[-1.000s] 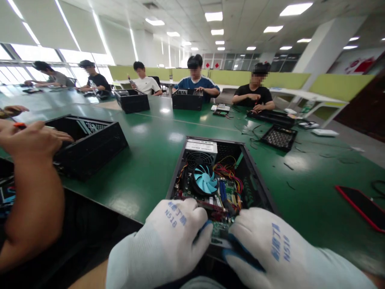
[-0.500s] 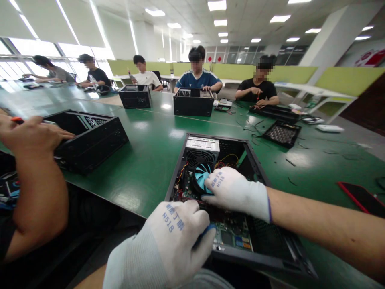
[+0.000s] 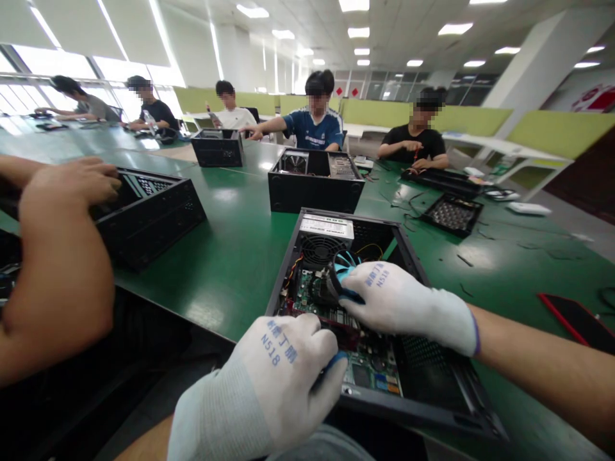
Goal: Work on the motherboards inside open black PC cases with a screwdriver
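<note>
An open black computer case (image 3: 423, 378) lies on the green table (image 3: 230, 256) in front of me, with a motherboard (image 3: 369, 365) and a power supply (image 3: 327, 228) inside. My right hand (image 3: 398, 301), in a white glove, grips the blue cooler fan (image 3: 344, 262) and has it tilted up on its edge over the board. My left hand (image 3: 283, 365), also gloved, is curled over the near left edge of the case, fingers closed on the rim.
A co-worker's bare arm and hand (image 3: 57, 256) rest on another black case (image 3: 154, 218) at the left. A third open case (image 3: 312, 186) stands just behind mine. Several people sit along the far side. A red-edged phone (image 3: 576, 320) and a black tray (image 3: 449, 214) lie at the right.
My right hand went from the case's near edge to the blue fan, closed on it and tipped it upward. A person at the far side pushed an open case closer to mine.
</note>
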